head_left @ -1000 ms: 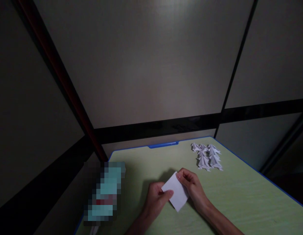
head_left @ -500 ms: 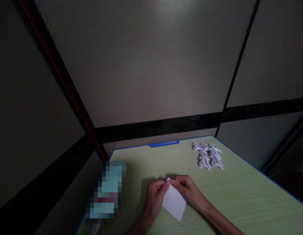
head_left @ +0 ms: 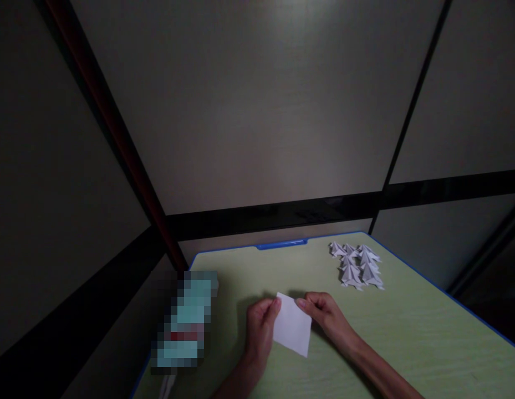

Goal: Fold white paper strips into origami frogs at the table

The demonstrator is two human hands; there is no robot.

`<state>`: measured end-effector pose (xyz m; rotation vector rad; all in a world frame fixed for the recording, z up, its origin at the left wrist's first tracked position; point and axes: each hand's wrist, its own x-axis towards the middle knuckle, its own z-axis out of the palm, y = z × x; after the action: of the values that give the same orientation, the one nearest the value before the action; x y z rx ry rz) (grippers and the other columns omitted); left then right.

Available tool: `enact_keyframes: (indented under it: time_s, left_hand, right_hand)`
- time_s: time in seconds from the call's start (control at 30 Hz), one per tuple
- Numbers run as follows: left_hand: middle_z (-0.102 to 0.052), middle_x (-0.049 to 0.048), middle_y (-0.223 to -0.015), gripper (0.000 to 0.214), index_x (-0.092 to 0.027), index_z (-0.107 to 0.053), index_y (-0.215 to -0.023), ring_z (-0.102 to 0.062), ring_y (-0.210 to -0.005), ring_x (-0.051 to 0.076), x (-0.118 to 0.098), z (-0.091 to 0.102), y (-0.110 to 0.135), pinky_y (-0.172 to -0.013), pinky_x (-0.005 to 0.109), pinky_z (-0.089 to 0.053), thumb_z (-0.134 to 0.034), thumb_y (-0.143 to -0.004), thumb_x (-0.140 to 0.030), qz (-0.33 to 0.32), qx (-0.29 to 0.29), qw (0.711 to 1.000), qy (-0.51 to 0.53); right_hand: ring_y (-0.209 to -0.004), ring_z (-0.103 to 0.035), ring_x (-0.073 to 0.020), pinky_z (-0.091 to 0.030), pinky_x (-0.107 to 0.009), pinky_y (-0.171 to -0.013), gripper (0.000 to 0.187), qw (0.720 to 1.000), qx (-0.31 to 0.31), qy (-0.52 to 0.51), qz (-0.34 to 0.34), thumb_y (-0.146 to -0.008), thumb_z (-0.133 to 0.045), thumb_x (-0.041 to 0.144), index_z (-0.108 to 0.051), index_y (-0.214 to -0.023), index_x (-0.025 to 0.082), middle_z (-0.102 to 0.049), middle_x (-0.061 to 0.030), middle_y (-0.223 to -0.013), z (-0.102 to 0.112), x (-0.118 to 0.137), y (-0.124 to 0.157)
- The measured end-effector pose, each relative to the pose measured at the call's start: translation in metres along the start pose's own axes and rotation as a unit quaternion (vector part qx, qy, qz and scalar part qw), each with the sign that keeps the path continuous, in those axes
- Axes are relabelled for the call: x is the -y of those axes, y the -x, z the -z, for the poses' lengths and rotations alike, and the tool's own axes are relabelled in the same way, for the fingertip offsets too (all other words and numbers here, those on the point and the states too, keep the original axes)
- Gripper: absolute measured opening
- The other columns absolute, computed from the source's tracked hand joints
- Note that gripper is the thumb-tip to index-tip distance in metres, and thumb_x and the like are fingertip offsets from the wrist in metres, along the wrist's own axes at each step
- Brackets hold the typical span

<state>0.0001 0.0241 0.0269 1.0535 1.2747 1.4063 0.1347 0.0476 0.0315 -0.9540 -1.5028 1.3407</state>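
Observation:
A small, roughly square piece of white paper (head_left: 292, 326) is held between my two hands above the table, tilted with one corner pointing down. My left hand (head_left: 261, 321) is closed, its thumb pressing the paper near the upper left corner. On the other side, my right hand (head_left: 324, 310) pinches the upper right edge with the thumb on top and the fingers curled beneath. The fingertips behind the sheet are hidden.
Several folded white paper figures (head_left: 352, 271) stand grouped at the table's far right. A pixelated teal object (head_left: 190, 305) lies along the left edge. The pale green table (head_left: 407, 327) has a blue rim and meets cabinet panels (head_left: 274, 138) behind.
My right hand has shifted right along the paper, away from my left thumb. The paper has turned and risen slightly, showing more of its upper edge. The whole view has shifted a little.

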Motion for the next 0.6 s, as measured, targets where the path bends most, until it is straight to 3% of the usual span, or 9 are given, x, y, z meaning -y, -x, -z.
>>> enact_keyframes:
  time_s: [0.17,0.4,0.6]
  left_hand:
    - [-0.039,-0.0045,-0.04,0.034,-0.013,-0.046,-0.044,-0.032,-0.038,0.006,-0.005,-0.003,0.002,-0.037,0.019,-0.023,-0.057,-0.056,-0.042,0.021,0.029,0.999,0.03]
    - [-0.055,-0.0021,-0.047,0.032,-0.015,-0.044,-0.071,-0.047,-0.04,0.01,-0.004,-0.007,0.007,-0.042,0.02,-0.033,-0.065,-0.052,-0.032,0.068,0.194,0.972,0.114]
    - [-0.051,-0.002,-0.05,0.024,-0.013,-0.048,-0.058,-0.045,-0.047,0.009,-0.003,-0.008,0.007,-0.047,0.019,-0.032,-0.061,-0.055,-0.033,0.043,0.225,0.969,0.089]
  right_hand:
    - [-0.037,-0.018,-0.0041,-0.012,-0.019,-0.037,0.043,0.992,-0.031,-0.12,-0.021,-0.061,-0.057,0.038,-0.027,-0.038,0.017,-0.023,0.0087,-0.038,-0.002,0.0,0.001]
    - [-0.033,-0.034,-0.0047,-0.024,-0.017,-0.035,0.031,0.952,-0.025,-0.28,-0.119,-0.057,-0.06,0.039,-0.044,-0.047,0.014,-0.044,0.0058,-0.037,-0.004,0.01,0.003]
    - [-0.029,-0.033,-0.0034,-0.022,-0.016,-0.032,0.032,0.942,0.017,-0.285,-0.177,-0.049,-0.067,0.033,-0.042,-0.042,0.014,-0.04,0.0077,-0.032,-0.005,0.009,0.006]
